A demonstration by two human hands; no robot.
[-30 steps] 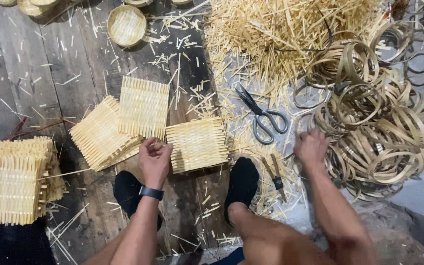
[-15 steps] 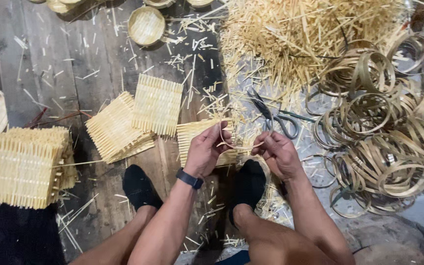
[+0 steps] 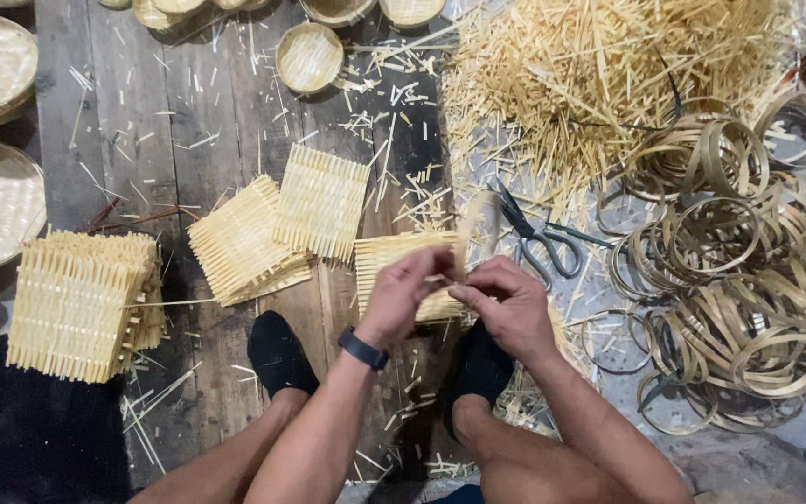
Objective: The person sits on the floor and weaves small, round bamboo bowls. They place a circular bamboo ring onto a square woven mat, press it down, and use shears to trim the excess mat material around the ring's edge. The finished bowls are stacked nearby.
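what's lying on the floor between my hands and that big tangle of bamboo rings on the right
In the head view, a pair of scissors lies between the right hand and the bamboo rings, among scattered bamboo splinters.

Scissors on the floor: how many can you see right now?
1. The scissors lie open on the floor just right of the hands, between the straw pile and the bamboo rings; others could be buried.

Both forearms extend forward from bottom edge, converging at centre. Left hand (image 3: 405, 289) and right hand (image 3: 507, 303) meet fingertip to fingertip, fingers curled inward in pinch, knuckles up. Left wrist carries dark wristband (image 3: 363, 348). Bare knees bent below arms; feet in black socks (image 3: 279, 353) planted apart, right foot partly hidden under right forearm.
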